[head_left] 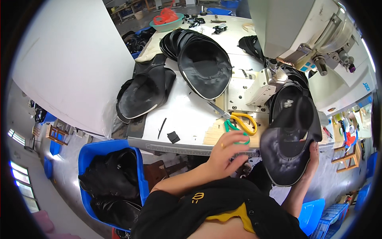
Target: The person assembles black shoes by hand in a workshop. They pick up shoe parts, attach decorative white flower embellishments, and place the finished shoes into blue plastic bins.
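Observation:
My right hand (pixel 312 160) grips the edge of a black shoe upper (pixel 287 156) and holds it up in front of the table edge, its toe part toward me. Pale smudges mark the upper's dark surface. My left hand (pixel 229 154) hovers at the table's front edge with its fingers curved and apart, holding nothing that I can see. Just beyond it are scissors (pixel 232 116) with one yellow and one green handle; the fingers overlap the green loop, and whether they touch it I cannot tell. The sewing machine (pixel 260 85) stands past the scissors.
Stacked black uppers (pixel 205 63) lie on the white table (pixel 179 115), with more uppers (pixel 145 89) at its left. Dark scraps (pixel 173 137) are near the front edge. A blue bin (pixel 141 167) full of black pieces stands at lower left. A green basin (pixel 169 26) holds a red bag.

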The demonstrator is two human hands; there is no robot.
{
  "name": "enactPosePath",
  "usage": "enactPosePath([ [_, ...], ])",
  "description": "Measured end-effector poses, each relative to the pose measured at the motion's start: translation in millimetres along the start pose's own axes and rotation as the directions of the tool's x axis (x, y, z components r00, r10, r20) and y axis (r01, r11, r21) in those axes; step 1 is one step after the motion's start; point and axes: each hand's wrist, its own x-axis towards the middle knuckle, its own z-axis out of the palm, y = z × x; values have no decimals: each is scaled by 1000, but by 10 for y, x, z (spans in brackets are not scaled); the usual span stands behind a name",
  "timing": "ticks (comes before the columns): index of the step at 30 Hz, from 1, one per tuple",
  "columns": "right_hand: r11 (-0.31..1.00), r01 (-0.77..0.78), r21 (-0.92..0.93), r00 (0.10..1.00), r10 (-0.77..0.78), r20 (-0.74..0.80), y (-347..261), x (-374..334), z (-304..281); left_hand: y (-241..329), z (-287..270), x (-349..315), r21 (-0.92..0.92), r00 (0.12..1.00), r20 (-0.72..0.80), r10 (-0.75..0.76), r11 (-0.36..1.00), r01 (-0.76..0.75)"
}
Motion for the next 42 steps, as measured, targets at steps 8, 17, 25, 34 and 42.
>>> enactPosePath([
  [8,994,-105,28,957,109,-269,411,529,-412,-162,561,17,-31,921,228,-315,943,330],
  [17,-97,292,-952,785,-544,296,210,711,186,-262,1099,168,260,909,310,-279,944,201],
  [25,-300,189,-935,686,-641,344,322,1637,486,-446,1182,302,249,919,276,-280,945,213],
  [34,-194,227,-954,797,-526,296,109,2410,753,-611,1190,497,160,948,251,-193,975,156],
  [42,-436,459,-774,493,-600,630,343,3867,83,-623,1214,426,107,959,202,-197,978,178],
])
